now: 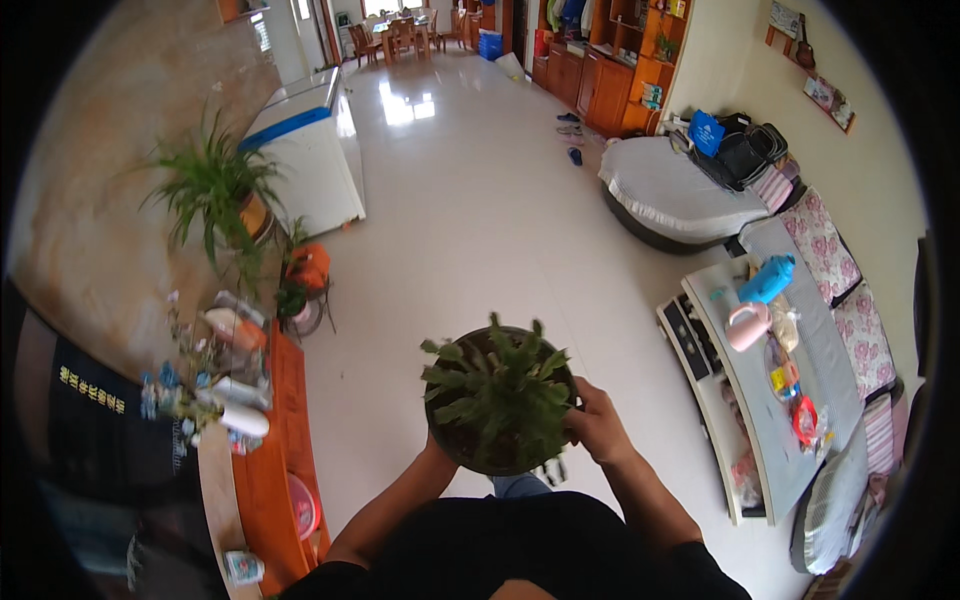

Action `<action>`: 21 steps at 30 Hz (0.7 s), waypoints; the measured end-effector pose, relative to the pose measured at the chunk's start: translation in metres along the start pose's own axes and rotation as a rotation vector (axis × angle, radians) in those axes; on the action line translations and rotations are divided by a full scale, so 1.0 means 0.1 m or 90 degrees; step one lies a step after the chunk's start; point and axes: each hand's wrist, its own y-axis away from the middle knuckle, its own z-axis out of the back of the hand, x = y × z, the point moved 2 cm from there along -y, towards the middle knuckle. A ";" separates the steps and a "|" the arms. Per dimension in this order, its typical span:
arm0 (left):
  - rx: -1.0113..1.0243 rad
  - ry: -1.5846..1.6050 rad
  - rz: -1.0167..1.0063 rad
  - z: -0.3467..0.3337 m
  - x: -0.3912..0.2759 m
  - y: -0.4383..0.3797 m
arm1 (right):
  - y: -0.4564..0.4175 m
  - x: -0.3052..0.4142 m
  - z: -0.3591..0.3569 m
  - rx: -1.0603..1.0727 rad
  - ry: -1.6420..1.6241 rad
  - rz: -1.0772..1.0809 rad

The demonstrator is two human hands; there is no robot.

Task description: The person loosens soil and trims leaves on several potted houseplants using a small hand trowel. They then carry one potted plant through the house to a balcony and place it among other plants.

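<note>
A dark round plant pot (448,450) is held up in front of my body, above the pale tiled floor. In it grows a leafy green cactus (499,390) with flat, segmented stems, which looks like a Christmas cactus. My right hand (596,424) grips the pot's rim at the right, its fingers curled at the edge. At the lower left, my left hand (440,456) supports the pot; its fingers are hidden beneath or behind it. Dark soil shows between the stems.
A coffee table (720,300) bearing a pink jug (748,327) and a blue bottle (768,279) stands right, before a sofa (810,247). Left are a wooden TV cabinet (289,405), a spider plant (217,180) on a stand and a white chest freezer (315,165). Shoes (574,156) lie further off.
</note>
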 end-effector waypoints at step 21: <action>0.058 -0.034 -0.031 1.02 -3.87 -7.33 | -8.19 2.14 0.44 0.052 -0.028 0.001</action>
